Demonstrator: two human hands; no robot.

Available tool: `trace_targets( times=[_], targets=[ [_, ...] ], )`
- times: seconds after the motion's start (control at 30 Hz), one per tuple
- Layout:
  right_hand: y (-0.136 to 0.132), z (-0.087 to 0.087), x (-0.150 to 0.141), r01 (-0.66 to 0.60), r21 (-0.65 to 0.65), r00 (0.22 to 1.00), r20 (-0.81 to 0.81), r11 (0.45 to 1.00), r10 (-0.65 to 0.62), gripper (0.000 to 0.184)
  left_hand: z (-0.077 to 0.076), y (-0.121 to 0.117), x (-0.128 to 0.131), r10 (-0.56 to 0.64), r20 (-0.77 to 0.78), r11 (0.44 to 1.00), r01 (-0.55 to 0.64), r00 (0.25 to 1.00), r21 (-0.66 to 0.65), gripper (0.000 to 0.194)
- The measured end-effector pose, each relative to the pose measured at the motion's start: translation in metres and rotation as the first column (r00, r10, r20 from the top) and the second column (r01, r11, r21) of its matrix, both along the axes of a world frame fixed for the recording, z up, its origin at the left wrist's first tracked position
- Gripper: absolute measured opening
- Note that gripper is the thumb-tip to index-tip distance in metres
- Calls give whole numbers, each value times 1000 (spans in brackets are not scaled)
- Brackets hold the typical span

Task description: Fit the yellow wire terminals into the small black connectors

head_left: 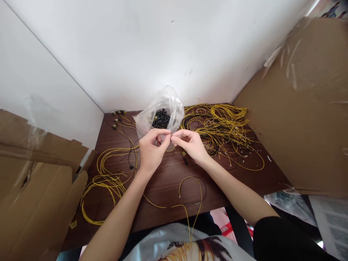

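Fingertip work occupies the head view: the left hand (150,148) and the right hand (192,145) meet over the middle of the counter (163,175), a little behind its centre. Between them is a thin dark piece (171,134), probably a stretch of wire, though it is too small to identify. The step in hand seems to be handling this piece with both hands at once; the next move calls, I would judge, for a light, steady pinch and close alignment of the fingertips.

Both hands are closed at the tips, thumb against forefinger, each apparently gripping the piece. The left wrist is bent, with the back of the hand towards the camera; the right comes in from the counter's front right side, fingers curled. Both forearms reach over the front edge and converge.

Behind the fingertips, near the back edge, an open plastic bag (176,97) holds small black parts (162,119). A large yellow wire bundle (225,112) spreads from the back right corner; looped yellow wires (108,178) lie along the left edge. One loose wire (174,206) hangs over the front edge.
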State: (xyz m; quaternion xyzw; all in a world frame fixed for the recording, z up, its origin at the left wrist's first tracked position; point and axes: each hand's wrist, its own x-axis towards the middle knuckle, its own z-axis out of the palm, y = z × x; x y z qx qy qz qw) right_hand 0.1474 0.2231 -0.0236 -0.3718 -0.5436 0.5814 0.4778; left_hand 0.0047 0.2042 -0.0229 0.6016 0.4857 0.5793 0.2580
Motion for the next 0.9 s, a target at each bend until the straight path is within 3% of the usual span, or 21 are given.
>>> trace_targets(
  times=[0.43, 0.7, 0.9],
  targets=[
    [0, 1, 1, 39, 9, 998, 40, 999, -40, 26, 0, 0, 1, -3, 14, 1000, 3, 1000, -15, 10],
    [1, -1, 0, 44, -44, 999, -11, 998, -45, 25, 1, 1, 2, 2, 133, 997, 8, 991, -73, 12],
    [1, -1, 1, 43, -59, 999, 8, 997, -42, 25, 1, 1, 3, 65, 130, 994, -53, 989, -93, 14]
  ],
)
